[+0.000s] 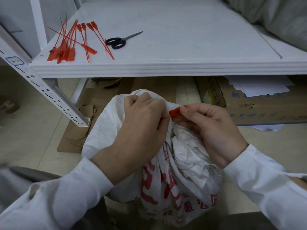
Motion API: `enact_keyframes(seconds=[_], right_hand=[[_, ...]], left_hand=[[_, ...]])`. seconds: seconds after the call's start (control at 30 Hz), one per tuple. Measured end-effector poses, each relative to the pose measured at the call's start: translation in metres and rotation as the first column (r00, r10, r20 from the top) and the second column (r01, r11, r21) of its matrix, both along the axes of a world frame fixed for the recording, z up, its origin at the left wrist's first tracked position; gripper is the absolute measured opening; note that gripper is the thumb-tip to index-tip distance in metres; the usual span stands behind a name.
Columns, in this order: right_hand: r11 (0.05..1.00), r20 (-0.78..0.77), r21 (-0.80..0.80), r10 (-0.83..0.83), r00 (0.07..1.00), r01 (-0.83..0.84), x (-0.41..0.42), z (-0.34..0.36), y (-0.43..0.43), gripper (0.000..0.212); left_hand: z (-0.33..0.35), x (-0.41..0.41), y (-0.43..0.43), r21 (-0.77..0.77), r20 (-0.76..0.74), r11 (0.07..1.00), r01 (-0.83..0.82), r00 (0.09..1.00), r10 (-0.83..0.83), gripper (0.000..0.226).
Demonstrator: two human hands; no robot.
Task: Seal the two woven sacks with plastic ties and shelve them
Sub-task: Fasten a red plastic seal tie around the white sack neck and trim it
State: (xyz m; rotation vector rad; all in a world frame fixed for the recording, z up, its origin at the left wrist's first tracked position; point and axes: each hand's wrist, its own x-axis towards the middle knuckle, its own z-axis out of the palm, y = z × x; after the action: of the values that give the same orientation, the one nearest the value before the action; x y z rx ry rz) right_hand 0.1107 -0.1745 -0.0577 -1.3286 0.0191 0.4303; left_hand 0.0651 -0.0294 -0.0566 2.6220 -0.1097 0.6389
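Observation:
A white woven sack (pixel 186 156) with red print stands on the floor in front of me, its mouth bunched together. My left hand (pixel 141 123) grips the gathered neck of the sack from the left. My right hand (pixel 211 128) pinches the flat tag end of a red plastic tie (pixel 176 111) right beside the neck. The strap of that tie is hidden behind my fingers and the sack folds. Several more red ties (pixel 69 42) lie in a loose pile on the white shelf (pixel 182 47) at the back left.
Black-handled scissors (pixel 121 41) lie on the shelf right of the ties. A grey-green sack (pixel 282 19) sits at the shelf's far right. Flattened cardboard (pixel 257 103) and papers lie under the shelf. A perforated white upright (pixel 49 95) slants at the left.

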Motion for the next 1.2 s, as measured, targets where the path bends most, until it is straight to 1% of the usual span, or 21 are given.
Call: enact_keyframes(seconds=[0.1, 0.23, 0.37, 0.5, 0.6, 0.77, 0.97, 1.2], right_hand=[[1.0, -0.006, 0.018, -0.009, 1.0, 0.009, -0.002, 0.002, -0.001, 0.011], [0.995, -0.075, 0.097, -0.002, 0.997, 0.009, -0.001, 0.003, -0.004, 0.014], [0.991, -0.078, 0.136, 0.019, 0.997, -0.009, -0.001, 0.004, -0.006, 0.015], [0.991, -0.058, 0.132, 0.032, 0.998, -0.024, -0.004, 0.007, -0.011, 0.025], [0.992, -0.035, 0.124, 0.031, 0.999, -0.026, -0.009, 0.011, -0.017, 0.029], [0.99, 0.009, 0.138, 0.012, 1.0, -0.013, -0.019, 0.015, -0.022, 0.018], [0.994, 0.077, 0.109, 0.0, 0.997, -0.009, -0.022, 0.011, -0.022, 0.016], [0.998, 0.113, 0.06, -0.015, 0.993, 0.008, -0.02, 0.009, -0.021, 0.014]], left_hand=[[0.001, -0.001, 0.001, -0.03, 0.002, 0.999, 0.024, 1.0, -0.024, 0.02], [0.003, -0.006, 0.004, -0.096, 0.005, 0.994, 0.061, 0.998, -0.061, 0.015], [0.003, -0.009, 0.004, -0.083, 0.021, 0.994, 0.07, 0.997, -0.068, 0.016], [0.004, -0.011, 0.003, -0.025, 0.1, 0.998, 0.057, 0.994, -0.054, 0.018], [0.002, -0.014, 0.0, 0.072, 0.206, 0.995, 0.062, 0.976, -0.076, 0.019], [0.0, -0.016, -0.003, 0.249, 0.336, 0.966, 0.072, 0.929, -0.156, 0.024], [-0.003, -0.014, -0.005, 0.356, 0.328, 0.931, 0.076, 0.923, -0.201, 0.021], [-0.005, -0.012, -0.008, 0.376, 0.314, 0.924, 0.069, 0.929, -0.198, 0.021]])
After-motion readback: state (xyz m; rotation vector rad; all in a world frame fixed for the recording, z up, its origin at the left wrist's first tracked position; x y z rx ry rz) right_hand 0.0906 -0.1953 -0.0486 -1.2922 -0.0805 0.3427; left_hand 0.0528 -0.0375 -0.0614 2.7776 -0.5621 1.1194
